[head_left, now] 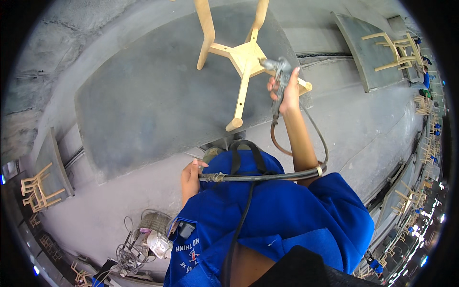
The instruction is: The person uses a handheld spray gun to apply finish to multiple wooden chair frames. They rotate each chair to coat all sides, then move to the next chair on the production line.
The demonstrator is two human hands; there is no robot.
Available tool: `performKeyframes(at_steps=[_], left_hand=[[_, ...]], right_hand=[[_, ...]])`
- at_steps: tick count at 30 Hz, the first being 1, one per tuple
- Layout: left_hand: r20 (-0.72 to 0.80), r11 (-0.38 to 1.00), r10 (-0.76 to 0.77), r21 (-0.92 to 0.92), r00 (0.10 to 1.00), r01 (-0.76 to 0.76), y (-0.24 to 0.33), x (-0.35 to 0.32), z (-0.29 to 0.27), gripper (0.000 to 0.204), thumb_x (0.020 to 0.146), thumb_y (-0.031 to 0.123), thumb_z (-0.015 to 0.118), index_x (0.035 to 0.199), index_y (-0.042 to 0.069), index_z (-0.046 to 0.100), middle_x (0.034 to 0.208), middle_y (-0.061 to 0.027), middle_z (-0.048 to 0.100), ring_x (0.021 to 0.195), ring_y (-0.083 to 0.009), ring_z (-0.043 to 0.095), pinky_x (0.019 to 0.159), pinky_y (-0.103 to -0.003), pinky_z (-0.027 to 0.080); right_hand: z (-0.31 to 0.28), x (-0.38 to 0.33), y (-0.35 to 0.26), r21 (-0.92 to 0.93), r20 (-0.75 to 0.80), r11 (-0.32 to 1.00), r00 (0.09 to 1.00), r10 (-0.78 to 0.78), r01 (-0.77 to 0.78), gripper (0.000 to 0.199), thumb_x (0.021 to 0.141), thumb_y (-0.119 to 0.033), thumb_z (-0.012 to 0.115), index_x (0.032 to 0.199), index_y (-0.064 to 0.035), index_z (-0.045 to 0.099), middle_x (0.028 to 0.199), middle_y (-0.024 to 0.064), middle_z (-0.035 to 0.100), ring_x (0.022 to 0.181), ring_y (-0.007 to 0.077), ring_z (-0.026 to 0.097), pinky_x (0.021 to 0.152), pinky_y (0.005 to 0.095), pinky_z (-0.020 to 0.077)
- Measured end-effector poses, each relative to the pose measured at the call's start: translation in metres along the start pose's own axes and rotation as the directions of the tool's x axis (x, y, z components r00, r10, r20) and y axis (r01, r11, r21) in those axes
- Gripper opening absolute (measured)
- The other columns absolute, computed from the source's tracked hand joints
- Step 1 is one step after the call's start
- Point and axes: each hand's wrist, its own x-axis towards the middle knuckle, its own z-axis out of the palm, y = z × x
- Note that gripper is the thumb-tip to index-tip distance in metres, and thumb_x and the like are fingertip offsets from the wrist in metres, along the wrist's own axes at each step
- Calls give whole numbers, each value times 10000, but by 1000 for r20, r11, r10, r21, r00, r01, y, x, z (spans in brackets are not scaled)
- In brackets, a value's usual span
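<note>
My right hand (289,95) is wrapped round the handle of a grey metal spray gun (282,71). The gun's nozzle points left, close to the pale wooden chair frame (246,57). This frame lies legs-out on a large grey board (143,105), and part of it runs past the top of the view. Hoses (267,177) loop down from the gun and cross in front of my body. At their left end my left hand (191,178) is closed on them near a taped joint; some of its fingers are hidden.
A bucket (155,221) with tangled cables (126,256) stands on the floor at lower left. Another board (368,52) with chair frames (397,50) is at upper right. More chair frames (40,189) sit at far left. People in blue work along the right rim.
</note>
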Motion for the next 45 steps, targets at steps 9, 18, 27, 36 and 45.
performKeyframes(at_steps=[9, 18, 27, 36, 45], left_hand=[[113, 986, 16, 164, 993, -35, -2, 7, 31, 515, 1066, 413, 453, 882, 5, 708, 606, 38, 424, 596, -73, 388, 558, -272, 306], [354, 956, -29, 282, 935, -77, -8, 47, -11, 517, 1058, 435, 451, 916, 17, 719, 629, 17, 460, 612, -96, 417, 572, -288, 335], [544, 945, -66, 303, 837, -123, -29, 83, -79, 515, 1051, 452, 461, 910, 30, 719, 591, 47, 415, 567, -75, 387, 531, -276, 291], [535, 942, -48, 306, 844, -141, -30, 74, -100, 507, 1049, 452, 463, 908, 41, 722, 588, 45, 421, 541, -63, 377, 509, -268, 273], [437, 935, 3, 317, 900, -157, -42, 18, -58, 490, 1053, 411, 468, 907, 14, 716, 602, 49, 406, 583, -71, 370, 543, -277, 280]], right_hand=[[-96, -41, 35, -120, -40, 968, 975, 217, -221, 623, 1016, -597, 448, 1195, -14, 574, 971, 117, 689, 928, 204, 699, 483, 237, 424], [-96, -157, 82, 34, 50, 976, 976, 212, -214, 358, 1042, -409, 519, 1128, -66, 575, 977, 86, 617, 892, 152, 614, 501, 201, 411], [-54, -227, 87, -398, -261, 876, 949, 175, -271, 255, 1014, -308, 597, 907, -76, 602, 678, 5, 563, 510, 66, 471, 408, 216, 302], [-70, -186, 47, -382, -458, 908, 818, -348, 173, 172, 955, -244, 674, 911, -85, 626, 681, -4, 573, 540, 66, 510, 422, 213, 308], [-220, -169, 73, 234, -514, 895, 830, -216, 379, 191, 994, -272, 571, 957, -84, 576, 763, 37, 550, 709, 177, 561, 428, 228, 348]])
